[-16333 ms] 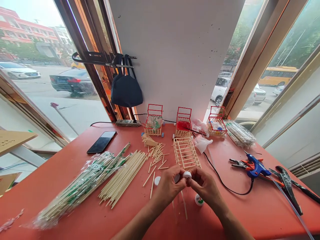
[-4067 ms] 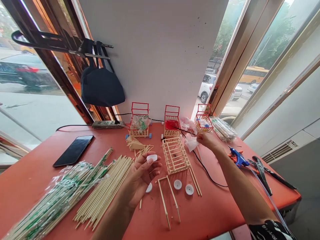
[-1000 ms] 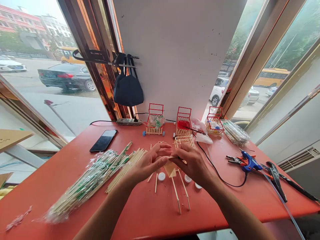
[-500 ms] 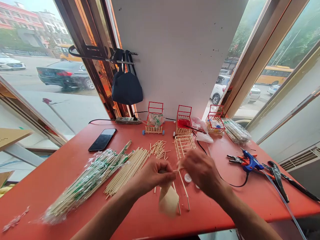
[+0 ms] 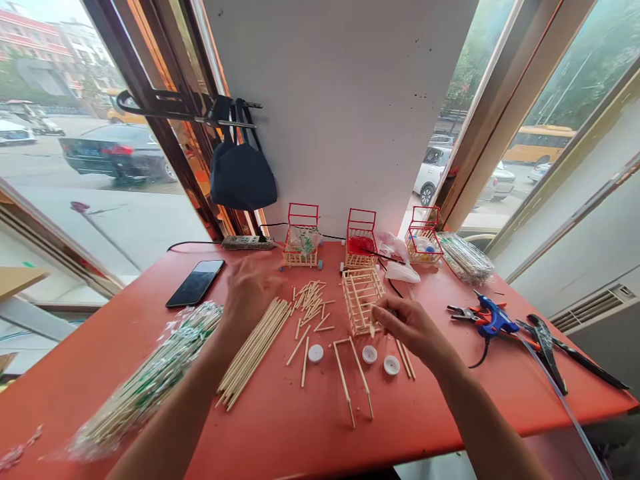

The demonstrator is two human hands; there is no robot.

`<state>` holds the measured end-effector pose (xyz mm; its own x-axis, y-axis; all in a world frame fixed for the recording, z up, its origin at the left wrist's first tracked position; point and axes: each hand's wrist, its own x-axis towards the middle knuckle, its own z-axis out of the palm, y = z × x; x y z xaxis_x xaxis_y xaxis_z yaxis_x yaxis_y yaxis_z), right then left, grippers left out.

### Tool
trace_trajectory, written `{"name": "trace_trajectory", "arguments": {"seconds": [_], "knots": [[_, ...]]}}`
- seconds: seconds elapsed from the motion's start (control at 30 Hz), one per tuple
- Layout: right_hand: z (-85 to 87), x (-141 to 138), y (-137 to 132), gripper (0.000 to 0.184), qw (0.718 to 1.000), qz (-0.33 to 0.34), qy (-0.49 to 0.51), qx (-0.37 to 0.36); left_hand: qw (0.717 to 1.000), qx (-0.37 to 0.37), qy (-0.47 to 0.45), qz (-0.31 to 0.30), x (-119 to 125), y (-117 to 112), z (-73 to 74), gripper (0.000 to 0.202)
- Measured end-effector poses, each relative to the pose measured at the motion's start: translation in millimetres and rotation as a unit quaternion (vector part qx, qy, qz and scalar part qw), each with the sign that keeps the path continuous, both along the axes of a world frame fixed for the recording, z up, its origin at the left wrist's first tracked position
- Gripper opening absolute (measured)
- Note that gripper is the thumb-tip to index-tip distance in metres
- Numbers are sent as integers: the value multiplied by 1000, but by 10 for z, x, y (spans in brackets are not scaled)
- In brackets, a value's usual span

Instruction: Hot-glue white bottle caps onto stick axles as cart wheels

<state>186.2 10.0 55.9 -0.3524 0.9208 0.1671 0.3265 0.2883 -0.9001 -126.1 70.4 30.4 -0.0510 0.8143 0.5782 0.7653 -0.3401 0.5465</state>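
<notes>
Near the middle of the desk [image 5: 420,427] lies a wooden stick frame [image 5: 358,301]; at its four o'clock the right hand [image 5: 404,323] pinches a small pale piece [image 5: 373,330], covering the frame's corner; toward nine the left hand [image 5: 250,288] is blurred, so I cannot tell how its fingers stand; at eight, green print on the wrapped bundle [image 5: 147,383] is too small to read; two white caps [image 5: 391,365] lie at five and six; the blue glue gun [image 5: 499,323] at three; a red-railed cart [image 5: 361,247] stands at twelve, close behind.
</notes>
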Motion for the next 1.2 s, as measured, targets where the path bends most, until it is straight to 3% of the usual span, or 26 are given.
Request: {"name": "trace_trajectory", "arguments": {"seconds": [0.13, 0.2, 0.33, 0.63, 0.77, 1.03, 1.2], "knots": [[-33, -83, -8, 47, 998, 39, 20, -44, 978, 40, -29, -204, 598, -527, -67, 38], [-64, -123, -23, 47, 998, 44, 20, -48, 965, 43, -54, -254, 840, -706, -78, 35], [-123, -158, -67, 45, 999, 34, 2, -32, 957, 81, -115, -253, 1056, -805, -117, 17], [-199, -119, -104, 35, 997, 49, 30, -58, 963, 106, -155, -193, 1184, -891, -228, 14], [-237, -85, -75, 41, 996, 41, 56, -58, 965, 81, -177, -173, 1208, -844, -214, 13], [-345, -104, -16, 40, 998, -29, 52, -38, 971, 136, -118, -158, 1221, -799, -204, 13], [-330, -160, -9, 39, 997, -63, 50, -21, 964, 53, -173, -194, 1220, -837, -247, 20]]}}
